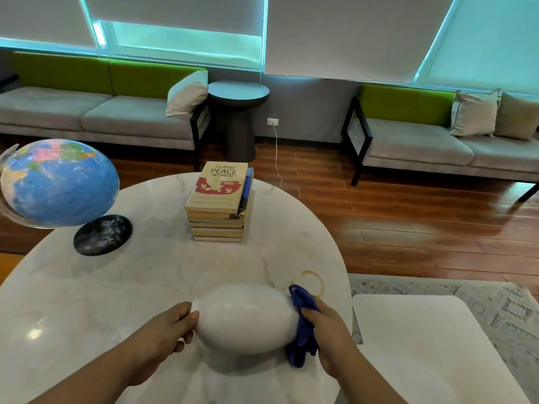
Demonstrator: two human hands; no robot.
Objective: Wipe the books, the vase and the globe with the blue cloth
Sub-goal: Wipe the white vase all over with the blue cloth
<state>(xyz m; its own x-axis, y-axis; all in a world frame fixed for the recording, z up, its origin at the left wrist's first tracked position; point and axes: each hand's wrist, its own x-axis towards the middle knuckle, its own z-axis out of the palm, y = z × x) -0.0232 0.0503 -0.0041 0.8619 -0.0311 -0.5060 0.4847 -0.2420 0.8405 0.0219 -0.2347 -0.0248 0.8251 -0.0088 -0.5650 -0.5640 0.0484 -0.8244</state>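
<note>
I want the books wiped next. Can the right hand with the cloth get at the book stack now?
Probably yes: nothing stands on the table between the vase and the books. The right hand grips the blue cloth against the vase, which the left hand holds.

Glossy marble table (87,301); smooth white vase (243,317); blue cloth (303,339)

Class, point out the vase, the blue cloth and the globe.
vase (245,319), head view, middle of white body.
blue cloth (300,349), head view, bunched lower folds.
globe (58,185), head view, blue ocean face.
</note>
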